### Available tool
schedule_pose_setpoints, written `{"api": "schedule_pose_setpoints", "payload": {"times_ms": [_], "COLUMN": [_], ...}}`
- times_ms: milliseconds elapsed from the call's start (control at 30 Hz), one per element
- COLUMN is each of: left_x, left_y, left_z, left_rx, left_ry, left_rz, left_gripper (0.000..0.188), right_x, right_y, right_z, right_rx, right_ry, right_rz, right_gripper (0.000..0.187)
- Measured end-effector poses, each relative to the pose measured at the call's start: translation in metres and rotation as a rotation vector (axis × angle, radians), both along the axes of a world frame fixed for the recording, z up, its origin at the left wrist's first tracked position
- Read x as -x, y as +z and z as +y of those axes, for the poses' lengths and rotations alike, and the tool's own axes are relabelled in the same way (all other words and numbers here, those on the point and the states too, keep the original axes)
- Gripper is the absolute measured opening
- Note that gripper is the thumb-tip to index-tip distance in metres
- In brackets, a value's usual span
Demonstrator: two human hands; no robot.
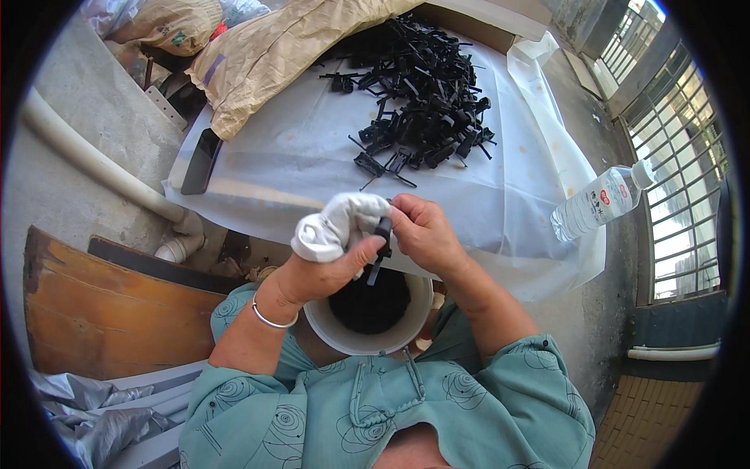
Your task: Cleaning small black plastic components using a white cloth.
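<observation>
Between my two hands is a small black plastic part [382,230] with a thin stem pointing down. My left hand [341,238], with a white glove or cloth over its fingers and the thumb bare, closes round it. The bare fingers of my right hand [423,230] pinch at its upper right side. Just below, a white bucket [323,332] stands between my knees with dark contents that I cannot make out singly. Beyond my hands a large heap of similar black plastic parts [430,102] lies on the table.
White sheeting covers the table [289,172]. A brown paper sack [266,59] lies at its far left, near a black phone [201,162]. A clear water bottle [598,205] stands at the right edge. A cardboard box [476,33] is behind the heap; a wooden board [117,305] leans at left.
</observation>
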State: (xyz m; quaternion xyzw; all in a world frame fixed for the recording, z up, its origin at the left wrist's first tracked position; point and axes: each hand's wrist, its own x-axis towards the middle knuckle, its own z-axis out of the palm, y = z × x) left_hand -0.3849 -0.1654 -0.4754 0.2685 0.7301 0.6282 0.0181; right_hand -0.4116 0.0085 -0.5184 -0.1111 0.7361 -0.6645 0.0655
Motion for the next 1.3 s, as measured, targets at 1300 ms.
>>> {"api": "schedule_pose_setpoints", "payload": {"times_ms": [1300], "left_x": [0.010], "left_y": [-0.019], "left_z": [0.003], "left_rx": [0.044], "left_ry": [0.267], "left_rz": [0.035], "left_gripper": [0.032], "right_x": [-0.004], "right_y": [0.014], "right_z": [-0.005], "right_rx": [-0.108], "right_ry": [0.108], "right_rz": [0.239], "right_gripper": [0.020]}}
